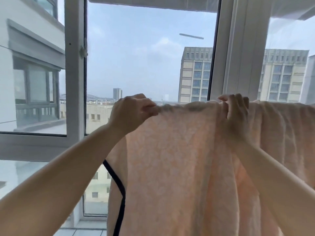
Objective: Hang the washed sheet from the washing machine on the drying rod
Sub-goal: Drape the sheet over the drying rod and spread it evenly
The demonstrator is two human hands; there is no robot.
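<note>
**Spread the sheet along the rod**

The peach sheet (179,159) drapes over the rod, which it hides. Your left hand (131,111) pinches its bunched end, and your right hand (237,113) grips the top fold. Draw the hands apart evenly, flattening the gathers.

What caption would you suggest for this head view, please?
Hanging laundry: left hand and right hand grip the top edge of the peach sheet before the window.
</note>
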